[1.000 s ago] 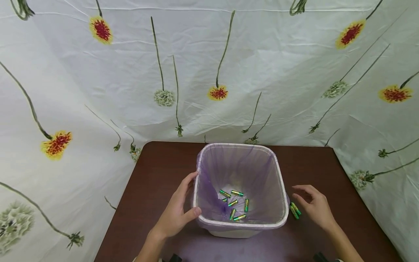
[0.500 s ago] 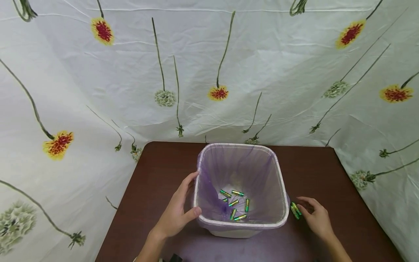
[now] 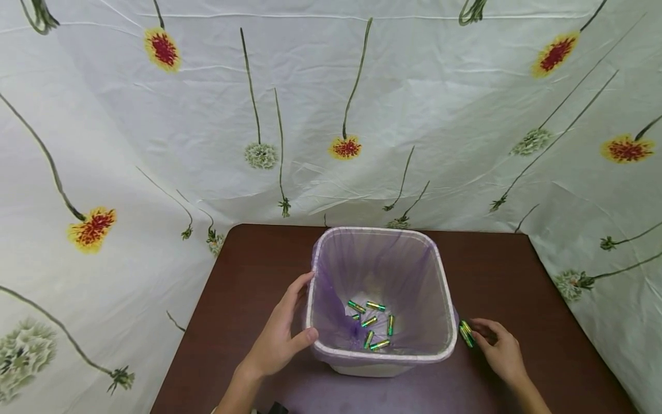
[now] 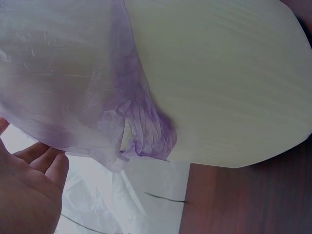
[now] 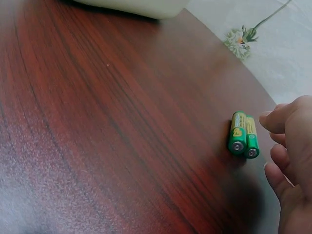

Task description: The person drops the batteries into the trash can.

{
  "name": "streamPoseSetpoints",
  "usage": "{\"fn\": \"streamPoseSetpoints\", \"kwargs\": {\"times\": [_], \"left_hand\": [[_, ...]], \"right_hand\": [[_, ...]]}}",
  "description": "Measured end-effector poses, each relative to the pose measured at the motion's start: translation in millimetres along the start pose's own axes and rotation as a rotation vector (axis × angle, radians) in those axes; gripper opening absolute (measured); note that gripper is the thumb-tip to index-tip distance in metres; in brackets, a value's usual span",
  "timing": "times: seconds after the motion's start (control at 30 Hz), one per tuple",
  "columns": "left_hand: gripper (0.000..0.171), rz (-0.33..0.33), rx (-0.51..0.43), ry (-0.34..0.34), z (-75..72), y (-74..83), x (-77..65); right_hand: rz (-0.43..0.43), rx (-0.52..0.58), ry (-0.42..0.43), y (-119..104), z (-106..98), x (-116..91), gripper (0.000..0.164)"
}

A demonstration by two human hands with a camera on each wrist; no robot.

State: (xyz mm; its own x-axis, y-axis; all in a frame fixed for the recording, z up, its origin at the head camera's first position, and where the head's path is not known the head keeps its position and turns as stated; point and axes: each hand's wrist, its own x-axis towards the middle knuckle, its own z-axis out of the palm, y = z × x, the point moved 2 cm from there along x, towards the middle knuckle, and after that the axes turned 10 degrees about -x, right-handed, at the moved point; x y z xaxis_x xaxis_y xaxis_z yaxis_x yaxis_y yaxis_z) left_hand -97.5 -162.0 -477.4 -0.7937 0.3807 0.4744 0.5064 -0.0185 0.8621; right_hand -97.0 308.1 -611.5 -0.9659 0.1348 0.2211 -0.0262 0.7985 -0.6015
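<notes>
A white trash bin (image 3: 373,368) with a thin purple liner (image 3: 408,264) stands upright on the dark wooden table. My left hand (image 3: 276,339) holds its left side, thumb on the rim and fingers along the outer wall. In the left wrist view, those fingers (image 4: 57,168) lie against the overhanging liner. Several green and gold batteries (image 3: 390,325) lie scattered on the bin's floor. Two more batteries (image 5: 243,135) lie side by side on the table, right of the bin. My right hand (image 3: 500,349) is just beside this pair, fingers loosely bent, with nothing between them.
The brown table top (image 3: 258,264) extends around the bin and ends at a back edge behind it. A white cloth with printed flowers (image 3: 310,75) hangs behind and at both sides of the table.
My right hand has moved left and slightly down, closer to the two batteries on the table. The left hand, the bin and the batteries inside it stay put.
</notes>
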Motion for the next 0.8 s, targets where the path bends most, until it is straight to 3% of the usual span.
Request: {"fn": "streamPoseSetpoints", "kwargs": {"times": [0.23, 0.8], "left_hand": [[0.08, 0.009, -0.003, 0.004, 0.5, 0.3, 0.1], [0.079, 0.016, -0.012, 0.001, 1.1, -1.8, 0.2]], "right_hand": [[-0.008, 0.01, 0.009, 2.8, 4.3, -1.3, 0.034], [0.008, -0.075, 0.014, 10.1, 8.8, -2.0, 0.024]]}}
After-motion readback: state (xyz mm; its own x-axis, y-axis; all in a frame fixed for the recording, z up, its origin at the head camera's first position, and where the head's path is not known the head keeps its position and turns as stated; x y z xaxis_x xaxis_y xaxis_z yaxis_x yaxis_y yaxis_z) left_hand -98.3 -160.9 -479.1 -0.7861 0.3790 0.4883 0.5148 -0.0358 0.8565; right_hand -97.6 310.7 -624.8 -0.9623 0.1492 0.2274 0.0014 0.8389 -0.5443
